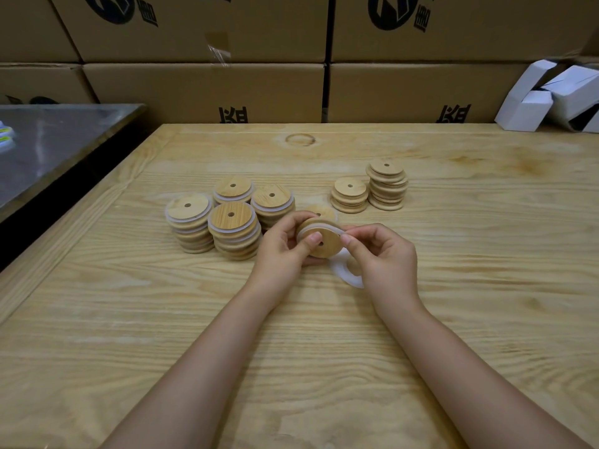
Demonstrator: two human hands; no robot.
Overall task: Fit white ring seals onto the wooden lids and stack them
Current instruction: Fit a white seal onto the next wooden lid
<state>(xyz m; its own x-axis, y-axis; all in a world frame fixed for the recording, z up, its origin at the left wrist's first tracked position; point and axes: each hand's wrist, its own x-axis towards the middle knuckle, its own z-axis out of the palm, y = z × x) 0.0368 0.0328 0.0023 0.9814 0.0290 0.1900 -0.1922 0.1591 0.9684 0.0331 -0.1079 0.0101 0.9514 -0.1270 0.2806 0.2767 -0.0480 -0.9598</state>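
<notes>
Two bare forearms reach in over the table (291, 351). The left hand (282, 244) grips a wooden lid (325, 244), thumb on its face, while the right hand (385, 254) pinches a white ring seal (319, 229) stretched over that lid's rim. A spare seal (348, 273) lies just below the lid. Left of the lid stand sealed stacks (231, 228), and behind it to the right stand bare stacks (385, 186). Beyond it, cardboard boxes (204, 89) bear a black logo and characters, cut off and unreadable.

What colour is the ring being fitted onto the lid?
White, slightly translucent: the ring seal stretched around the wooden lid, seen in the head view.
</notes>
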